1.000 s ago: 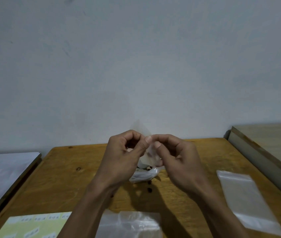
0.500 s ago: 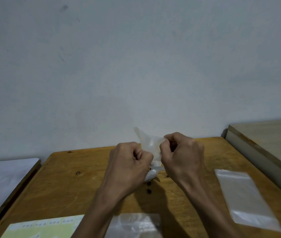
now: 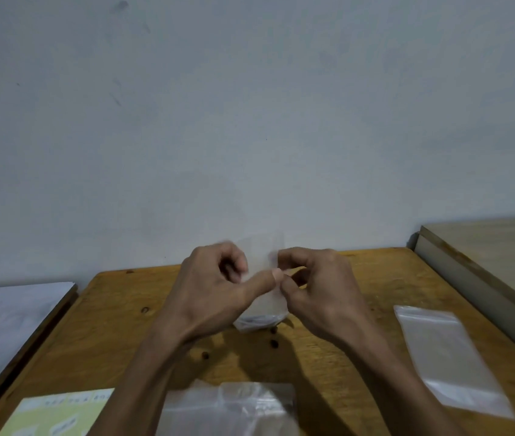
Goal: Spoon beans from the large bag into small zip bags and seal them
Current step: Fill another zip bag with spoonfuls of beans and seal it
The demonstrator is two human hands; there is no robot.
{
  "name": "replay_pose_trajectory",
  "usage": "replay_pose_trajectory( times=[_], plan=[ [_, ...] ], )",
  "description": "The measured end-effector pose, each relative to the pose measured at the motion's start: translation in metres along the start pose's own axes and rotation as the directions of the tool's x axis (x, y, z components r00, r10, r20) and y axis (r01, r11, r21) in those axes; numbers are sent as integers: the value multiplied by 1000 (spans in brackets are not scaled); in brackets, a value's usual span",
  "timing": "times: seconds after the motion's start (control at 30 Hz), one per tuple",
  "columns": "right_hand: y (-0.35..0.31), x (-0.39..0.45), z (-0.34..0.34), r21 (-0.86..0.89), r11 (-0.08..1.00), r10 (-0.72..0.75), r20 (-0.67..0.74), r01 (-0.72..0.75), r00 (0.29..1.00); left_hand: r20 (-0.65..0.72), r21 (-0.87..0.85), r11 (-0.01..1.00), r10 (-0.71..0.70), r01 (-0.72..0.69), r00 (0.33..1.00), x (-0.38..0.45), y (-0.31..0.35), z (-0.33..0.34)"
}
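Wooden table (image 3: 117, 328): carries all items; back edge meets a pale wall (image 3: 250, 121).
Small zip bag (image 3: 265, 306): clear, held upright above the table's centre, toward the back edge; lower end close over the surface, contact not determinable; contents blurred.
Left hand (image 3: 215, 294): fingers curled, thumb and fingers pinching the bag's upper left portion.
Right hand (image 3: 319, 291): fingers curled, pinching the bag's upper right portion, thumb tip touching the left thumb.
Loose beans (image 3: 273, 343): several dark ones on the surface just below the bag.
Empty zip bag (image 3: 448, 357): flat, near the right edge.
Clear plastic bag (image 3: 234, 410): at the front edge, partly cut off.
Label sheet (image 3: 58, 415): yellow-green, front left corner.
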State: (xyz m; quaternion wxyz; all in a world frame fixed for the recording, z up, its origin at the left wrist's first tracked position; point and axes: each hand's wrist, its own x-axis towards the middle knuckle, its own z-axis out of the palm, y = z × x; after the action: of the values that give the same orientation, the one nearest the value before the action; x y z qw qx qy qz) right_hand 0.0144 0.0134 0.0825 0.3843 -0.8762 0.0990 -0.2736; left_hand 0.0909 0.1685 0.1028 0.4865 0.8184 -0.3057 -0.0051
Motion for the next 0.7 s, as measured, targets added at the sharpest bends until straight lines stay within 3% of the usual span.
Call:
replay_pose_trajectory(
  times=[0.07,0.13,0.2,0.33,0.43,0.5,0.6,0.7],
  plan=[
    [-1,0,0,84,996,41,26,-43,999,76,164,980,97,-108,992,2,-11,-6],
    [-2,0,-1,168,983,67,83,-80,994,210,376,897,160,-231,965,4,-21,-7],
    [-3,0,0,222,970,69,149,-102,986,293,423,843,219,-332,931,5,-28,-4],
    [-2,0,1,-42,999,33,248,-23,968,290,463,806,256,-369,922,5,-37,-1],
    [-6,0,2,-260,964,18,256,51,967,268,475,798,269,-370,925,3,-39,2],
    [-9,1,3,-303,952,23,236,50,972,270,446,827,241,-343,932,3,-40,4],
    [-7,4,3,-111,992,87,265,-59,960,263,383,859,253,-341,931,0,-39,5],
    [-3,5,-1,102,986,96,315,-134,944,286,439,827,241,-350,927,-3,-41,2]
  ],
)
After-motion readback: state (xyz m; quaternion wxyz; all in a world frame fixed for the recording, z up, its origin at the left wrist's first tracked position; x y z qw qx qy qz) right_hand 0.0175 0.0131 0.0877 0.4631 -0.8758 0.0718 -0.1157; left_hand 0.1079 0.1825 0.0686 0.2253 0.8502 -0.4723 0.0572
